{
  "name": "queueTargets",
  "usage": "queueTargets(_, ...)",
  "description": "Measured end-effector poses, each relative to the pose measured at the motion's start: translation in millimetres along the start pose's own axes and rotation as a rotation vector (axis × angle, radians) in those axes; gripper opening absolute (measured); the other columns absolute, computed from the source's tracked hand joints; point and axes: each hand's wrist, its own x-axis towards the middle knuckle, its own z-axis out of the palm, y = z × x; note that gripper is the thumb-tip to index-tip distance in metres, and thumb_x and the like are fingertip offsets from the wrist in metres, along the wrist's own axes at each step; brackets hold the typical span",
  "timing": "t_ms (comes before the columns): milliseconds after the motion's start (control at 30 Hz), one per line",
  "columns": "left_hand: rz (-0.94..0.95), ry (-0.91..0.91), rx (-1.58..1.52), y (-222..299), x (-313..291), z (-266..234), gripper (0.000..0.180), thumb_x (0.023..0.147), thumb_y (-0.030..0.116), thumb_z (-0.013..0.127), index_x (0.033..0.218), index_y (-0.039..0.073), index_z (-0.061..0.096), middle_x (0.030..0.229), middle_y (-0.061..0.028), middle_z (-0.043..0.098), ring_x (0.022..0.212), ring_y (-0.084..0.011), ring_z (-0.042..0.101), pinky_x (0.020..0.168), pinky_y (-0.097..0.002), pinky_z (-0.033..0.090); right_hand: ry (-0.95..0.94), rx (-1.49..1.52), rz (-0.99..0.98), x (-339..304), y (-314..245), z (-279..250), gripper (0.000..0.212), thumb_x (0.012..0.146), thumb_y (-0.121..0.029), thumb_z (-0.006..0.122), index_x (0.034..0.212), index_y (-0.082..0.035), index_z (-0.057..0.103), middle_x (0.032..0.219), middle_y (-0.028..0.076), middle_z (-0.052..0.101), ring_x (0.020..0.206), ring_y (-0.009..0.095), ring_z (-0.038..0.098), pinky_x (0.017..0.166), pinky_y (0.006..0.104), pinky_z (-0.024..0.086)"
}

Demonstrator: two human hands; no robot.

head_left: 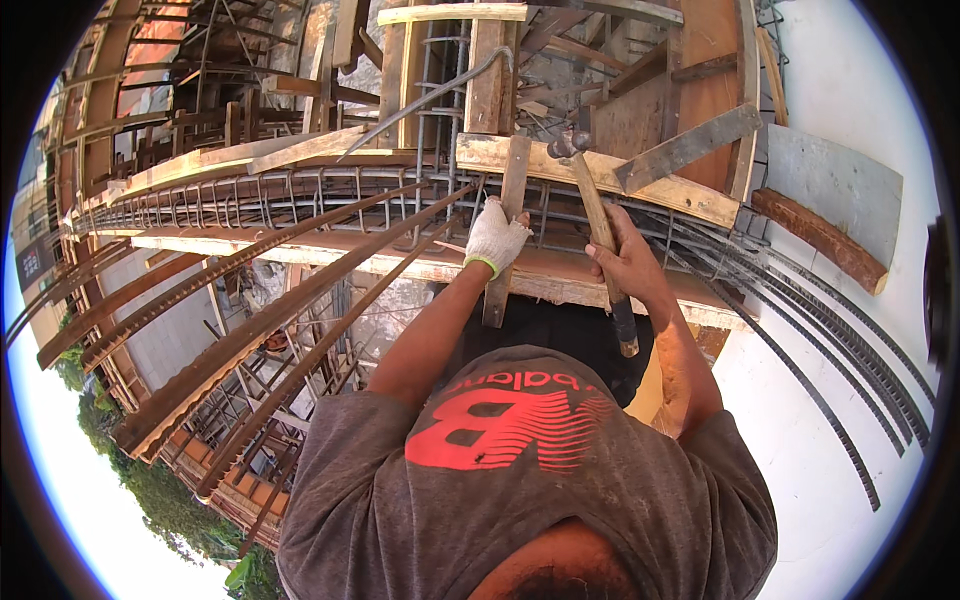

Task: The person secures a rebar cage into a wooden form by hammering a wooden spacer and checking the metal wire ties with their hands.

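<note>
My left hand (497,238) wears a white glove with bare fingertips. Its fingers are closed around a narrow wooden strip (514,172) that lies across the top of the formwork; whether a nail is also between them I cannot make out. My right hand (630,250) is bare and wraps the wooden handle of a hammer (597,215). The hammer's dark metal head points away from me, over the far formwork board (640,184), and its black grip end (625,325) hangs below my fist. Between the boards runs a steel rebar cage (340,192).
Long rusty bars (270,325) slant out to the lower left. Bent rebar ends (830,320) fan out at the right, beside a white wall. A pry bar (430,95) leans at the far side. A wood piece (690,148) lies across the board. Scaffolding and a drop show at left.
</note>
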Motion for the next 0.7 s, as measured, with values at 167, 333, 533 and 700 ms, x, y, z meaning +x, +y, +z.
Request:
queueTargets(167,-0.009,0.0,-0.053,15.9,-2.1,-0.3,0.052,0.091,0.033,0.065,0.118,-0.009,0.051,0.105,-0.0334,0.067,0.104,-0.0465,0.066,0.088,-0.0501,0.053,0.149,-0.478,-0.291,2.2,32.2,-7.6,0.069,0.095,-0.012,0.061,0.157,-0.009,0.029,0.087,0.024,0.063,0.073,0.032,0.064,0.074,0.0386,0.052)
queueTargets(333,-0.031,-0.048,-0.029,24.4,-6.9,-15.1,0.048,0.091,0.032,0.065,0.113,-0.008,0.053,0.102,-0.0328,0.067,0.102,-0.0462,0.067,0.088,-0.05,0.052,0.179,-0.509,-0.607,-2.3,-15.7,13.6,0.075,0.094,-0.004,0.061,0.159,-0.011,0.026,0.101,0.024,0.063,0.077,0.041,0.064,0.073,0.0385,0.053)
queueTargets(533,-0.017,-0.021,0.151,31.7,-9.4,-22.7,0.046,0.09,0.031,0.066,0.113,-0.007,0.054,0.104,-0.0317,0.068,0.102,-0.0439,0.068,0.087,-0.0497,0.054,0.299,-0.456,-1.018,2.1,-38.2,30.7,0.069,0.095,-0.005,0.064,0.156,-0.013,0.034,0.097,0.018,0.06,0.07,0.036,0.062,0.064,0.0408,0.054)
queueTargets(700,0.005,0.028,0.392,42.9,-10.0,-15.1,0.045,0.087,0.026,0.069,0.116,-0.005,0.054,0.102,-0.0281,0.069,0.098,-0.0396,0.071,0.086,-0.0472,0.057,0.176,-0.539,-0.631,30.6,47.1,18.5,0.065,0.096,-0.005,0.062,0.155,-0.003,0.034,0.138,0.029,0.057,0.118,0.041,0.064,0.095,0.0376,0.051)
